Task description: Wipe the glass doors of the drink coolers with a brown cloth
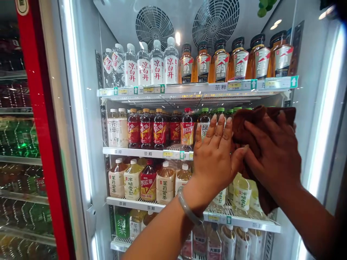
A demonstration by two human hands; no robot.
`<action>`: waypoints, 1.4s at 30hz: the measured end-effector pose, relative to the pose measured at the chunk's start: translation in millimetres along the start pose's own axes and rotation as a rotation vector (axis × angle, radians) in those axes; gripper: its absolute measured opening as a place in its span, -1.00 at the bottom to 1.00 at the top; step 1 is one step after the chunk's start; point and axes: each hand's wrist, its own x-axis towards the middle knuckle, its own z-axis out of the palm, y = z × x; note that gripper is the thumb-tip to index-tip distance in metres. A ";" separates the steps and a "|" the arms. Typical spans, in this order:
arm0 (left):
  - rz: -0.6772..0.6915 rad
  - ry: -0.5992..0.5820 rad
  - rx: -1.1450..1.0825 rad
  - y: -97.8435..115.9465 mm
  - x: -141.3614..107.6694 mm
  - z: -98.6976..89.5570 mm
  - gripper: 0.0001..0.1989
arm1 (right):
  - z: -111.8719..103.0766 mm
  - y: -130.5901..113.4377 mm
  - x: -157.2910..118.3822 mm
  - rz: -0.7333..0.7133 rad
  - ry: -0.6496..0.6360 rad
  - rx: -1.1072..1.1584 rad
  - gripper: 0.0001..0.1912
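My left hand [215, 155], with a grey bangle [187, 206] on its wrist, lies flat against the glass in front of the drinks shelves, fingers spread upward and nothing in it. To its right, my right hand [273, 148] presses a dark brown cloth [248, 121] to the glass. Part of the cloth sticks out above the fingers and part hangs below the palm. The two thumbs are close together. Behind my left hand, green-capped bottles [205, 117] are partly hidden.
Behind the glass, clear and amber bottles [170, 65] line the top shelf [189, 88]; red-labelled bottles [159, 130] stand below, with more rows underneath. A red frame [40, 108] and another stocked cooler are at the left. Bright light strips [78, 101] run down both sides.
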 end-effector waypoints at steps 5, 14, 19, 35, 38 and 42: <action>-0.049 0.049 0.016 -18.9 -6.8 -11.0 -0.30 | 21.2 -57.1 7.2 -0.103 -0.003 0.048 -0.33; 0.040 -0.014 0.071 -65.4 -32.2 -41.4 -0.31 | 7.2 -40.7 -17.2 0.016 -0.020 0.004 -0.28; -0.013 -0.009 0.032 -90.3 -33.7 -58.4 -0.33 | 35.0 -102.5 25.5 0.014 -0.008 -0.011 -0.28; -0.030 -0.039 -0.048 -162.0 -71.5 -105.4 -0.28 | 68.3 -187.1 30.4 -0.033 -0.021 0.007 -0.29; -0.063 -0.033 -0.060 -175.3 -78.9 -110.5 -0.25 | 70.9 -209.4 4.5 -0.203 -0.112 0.043 -0.23; -0.007 -0.022 -0.082 -190.8 -87.4 -113.9 -0.24 | 63.7 -196.1 -12.1 -0.184 -0.119 0.036 -0.19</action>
